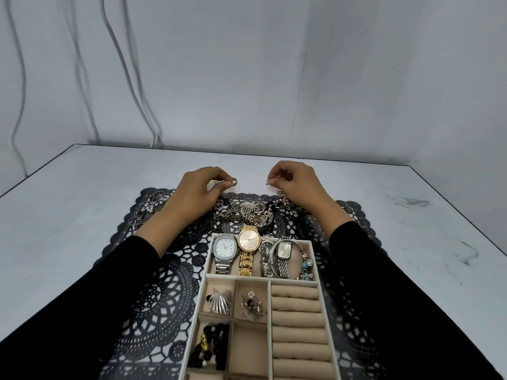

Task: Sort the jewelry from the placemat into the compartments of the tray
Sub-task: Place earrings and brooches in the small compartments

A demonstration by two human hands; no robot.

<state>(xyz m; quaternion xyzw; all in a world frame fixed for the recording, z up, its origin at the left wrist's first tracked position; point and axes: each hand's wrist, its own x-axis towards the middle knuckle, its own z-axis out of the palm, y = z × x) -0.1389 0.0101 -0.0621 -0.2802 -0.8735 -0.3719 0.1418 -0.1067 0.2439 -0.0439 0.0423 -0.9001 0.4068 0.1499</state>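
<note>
Nearest us: beige velvet compartment tray (208, 259), near edge cut off by the frame, black bead bracelet (214, 344) in a near-left cell.

Left hand (197, 193) pinches a small silver ring (234, 181) between thumb and fingertips, over the far edge of the black lace-pattern placemat (153, 292). Right hand (296, 182) pinches a tiny silver piece (267, 182). A pearly strand (284, 197) below may hang from it; we cannot tell.

Between the wrists, a tangled pile of unsorted silver jewelry (247, 209) lies on the placemat, just beyond the tray.

Our judgement: the ring suits the beige padded ring rolls (296, 308) on the tray's right. Seat it in a slot between rolls. Lift the right-hand piece straight up, so any strand clears the pile without dragging neighbours.

Sleeves hide much of the placemat, which rests on the white marbled counter (82, 201).
</note>
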